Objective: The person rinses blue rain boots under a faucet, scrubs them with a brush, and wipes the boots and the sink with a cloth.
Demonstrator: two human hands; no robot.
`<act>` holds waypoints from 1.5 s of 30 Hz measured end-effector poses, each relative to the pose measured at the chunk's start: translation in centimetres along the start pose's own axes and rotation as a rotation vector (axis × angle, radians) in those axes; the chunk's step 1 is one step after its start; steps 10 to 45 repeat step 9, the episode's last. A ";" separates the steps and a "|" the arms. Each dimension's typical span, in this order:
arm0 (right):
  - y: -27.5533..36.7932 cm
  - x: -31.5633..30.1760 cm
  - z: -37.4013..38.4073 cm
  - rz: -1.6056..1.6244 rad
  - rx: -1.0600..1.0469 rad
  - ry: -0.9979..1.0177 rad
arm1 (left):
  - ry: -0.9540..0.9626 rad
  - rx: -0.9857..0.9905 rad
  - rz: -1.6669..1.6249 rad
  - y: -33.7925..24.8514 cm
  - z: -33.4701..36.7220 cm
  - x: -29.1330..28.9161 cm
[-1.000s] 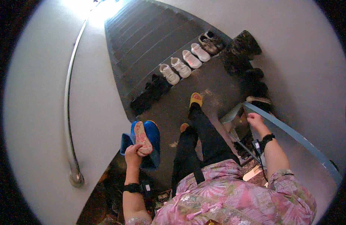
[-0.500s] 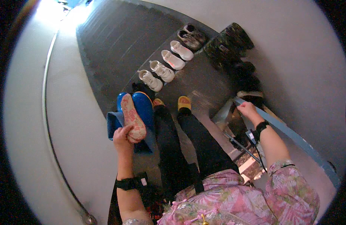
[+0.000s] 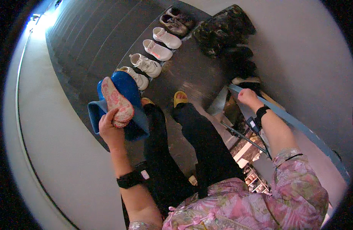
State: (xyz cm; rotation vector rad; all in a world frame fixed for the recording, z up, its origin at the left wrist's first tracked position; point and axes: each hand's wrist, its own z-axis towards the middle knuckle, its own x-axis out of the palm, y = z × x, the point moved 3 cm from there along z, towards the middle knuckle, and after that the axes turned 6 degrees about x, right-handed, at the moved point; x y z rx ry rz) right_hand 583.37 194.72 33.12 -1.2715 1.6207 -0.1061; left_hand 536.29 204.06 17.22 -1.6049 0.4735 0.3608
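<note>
My left hand (image 3: 111,127) is closed round the heel end of a pair of pink-and-cream patterned insoles (image 3: 116,100), stacked one on the other. Directly behind the insoles is a pair of blue rain boots (image 3: 127,85), seemingly in the same grip. One boot's open shaft faces left beside my fingers. My right hand (image 3: 248,96) is a closed fist at the far end of a blue-grey panel edge (image 3: 299,124); its fingertips are partly hidden. Yellow slippers (image 3: 180,98) are on my feet, between the two hands.
A row of white shoes (image 3: 158,50) and dark, worn shoes (image 3: 174,25) runs along a floor seam ahead. Camouflage-patterned items (image 3: 226,30) and dark footwear (image 3: 246,82) stand by the right wall. Below my right arm, a metal bar (image 3: 243,137) crosses an opening showing shelves.
The view has shifted, so most things sit further up and left. The boots and insoles have moved with my left hand and now overlap the nearest white shoe. My right hand stays at the panel edge.
</note>
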 end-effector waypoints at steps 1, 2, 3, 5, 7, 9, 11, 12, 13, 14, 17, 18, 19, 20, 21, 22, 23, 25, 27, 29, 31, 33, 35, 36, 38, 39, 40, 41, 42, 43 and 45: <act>0.7 -0.8 0.5 -0.003 -0.009 0.004 | -0.002 -0.008 0.006 -0.1 0.0 0.0; 1.4 -1.7 1.0 0.000 0.007 0.048 | -0.055 -0.010 -0.037 -0.4 0.1 -0.3; 1.4 -2.3 1.1 0.000 0.036 0.098 | -0.098 -0.010 -0.089 -1.0 0.1 -0.4; 2.7 -3.7 2.6 -0.042 -0.023 -0.013 | -0.113 -0.022 -0.079 -2.3 0.8 -1.2; 4.9 -5.8 3.3 -0.097 -0.071 -0.118 | -0.127 -0.033 -0.075 -2.9 1.2 -2.0; 7.2 -7.7 4.0 -0.084 -0.077 -0.068 | -0.076 -0.157 -0.212 -2.7 0.8 -2.2; 7.2 -7.7 4.0 -0.084 -0.077 -0.068 | -0.076 -0.157 -0.212 -2.7 0.8 -2.2; 7.2 -7.7 4.0 -0.084 -0.077 -0.068 | -0.076 -0.157 -0.212 -2.7 0.8 -2.2; 7.2 -7.7 4.0 -0.084 -0.077 -0.068 | -0.076 -0.157 -0.212 -2.7 0.8 -2.2; 7.2 -7.7 4.0 -0.084 -0.077 -0.068 | -0.076 -0.157 -0.212 -2.7 0.8 -2.2; 7.2 -7.7 4.0 -0.084 -0.077 -0.068 | -0.076 -0.157 -0.212 -2.7 0.8 -2.2; 7.2 -7.7 4.0 -0.084 -0.077 -0.068 | -0.076 -0.157 -0.212 -2.7 0.8 -2.2; 7.2 -7.7 4.0 -0.084 -0.077 -0.068 | -0.076 -0.157 -0.212 -2.7 0.8 -2.2; 7.2 -7.7 4.0 -0.084 -0.077 -0.068 | -0.076 -0.157 -0.212 -2.7 0.8 -2.2; 7.2 -7.7 4.0 -0.084 -0.077 -0.068 | -0.076 -0.157 -0.212 -2.7 0.8 -2.2; 7.2 -7.7 4.0 -0.084 -0.077 -0.068 | -0.076 -0.157 -0.212 -2.7 0.8 -2.2; 7.2 -7.7 4.0 -0.084 -0.077 -0.068 | -0.076 -0.157 -0.212 -2.7 0.8 -2.2; 7.2 -7.7 4.0 -0.084 -0.077 -0.068 | -0.076 -0.157 -0.212 -2.7 0.8 -2.2; 7.2 -7.7 4.0 -0.084 -0.077 -0.068 | -0.076 -0.157 -0.212 -2.7 0.8 -2.2; 7.2 -7.7 4.0 -0.084 -0.077 -0.068 | -0.076 -0.157 -0.212 -2.7 0.8 -2.2; 7.2 -7.7 4.0 -0.084 -0.077 -0.068 | -0.076 -0.157 -0.212 -2.7 0.8 -2.2; 7.2 -7.7 4.0 -0.084 -0.077 -0.068 | -0.076 -0.157 -0.212 -2.7 0.8 -2.2; 7.2 -7.7 4.0 -0.084 -0.077 -0.068 | -0.076 -0.157 -0.212 -2.7 0.8 -2.2; 7.2 -7.7 4.0 -0.084 -0.077 -0.068 | -0.076 -0.157 -0.212 -2.7 0.8 -2.2; 7.2 -7.7 4.0 -0.084 -0.077 -0.068 | -0.076 -0.157 -0.212 -2.7 0.8 -2.2; 7.2 -7.7 4.0 -0.084 -0.077 -0.068 | -0.076 -0.157 -0.212 -2.7 0.8 -2.2; 7.2 -7.7 4.0 -0.084 -0.077 -0.068 | -0.076 -0.157 -0.212 -2.7 0.8 -2.2; 7.2 -7.7 4.0 -0.084 -0.077 -0.068 | -0.076 -0.157 -0.212 -2.7 0.8 -2.2; 7.2 -7.7 4.0 -0.084 -0.077 -0.068 | -0.076 -0.157 -0.212 -2.7 0.8 -2.2; 7.2 -7.7 4.0 -0.084 -0.077 -0.068 | -0.076 -0.157 -0.212 -2.7 0.8 -2.2; 7.2 -7.7 4.0 -0.084 -0.077 -0.068 | -0.076 -0.157 -0.212 -2.7 0.8 -2.2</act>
